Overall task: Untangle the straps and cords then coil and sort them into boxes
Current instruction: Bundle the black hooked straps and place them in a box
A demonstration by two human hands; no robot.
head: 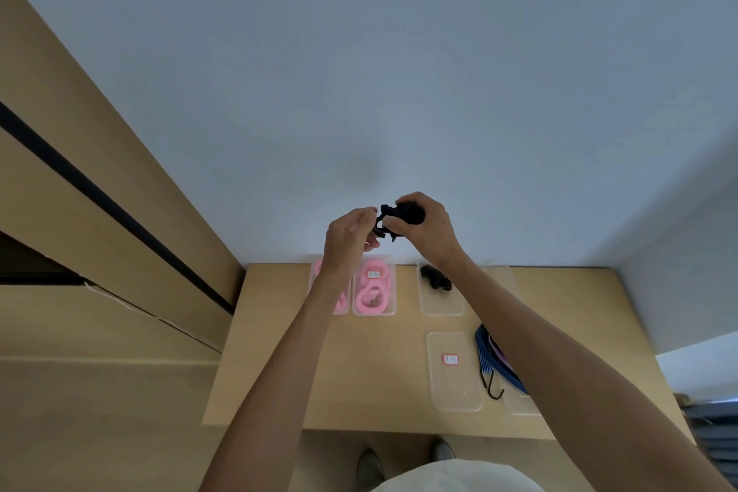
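Observation:
Both hands are raised above the far edge of the table. My right hand (427, 224) grips a bundled black strap (401, 214). My left hand (351, 232) pinches a loose end of that strap beside the bundle. Below, two clear boxes hold pink coiled cords (373, 288); my left forearm hides part of the left one. Another clear box (441, 306) holds a black coiled strap (435, 278). A blue bungee cord with black hooks (493, 363) lies at the right, partly under my right forearm.
The wooden table (359, 371) stands against a pale wall. A clear labelled box (455, 371) holding nothing visible sits near the front right. Wooden panelling runs along the left. My feet show below the table's front edge.

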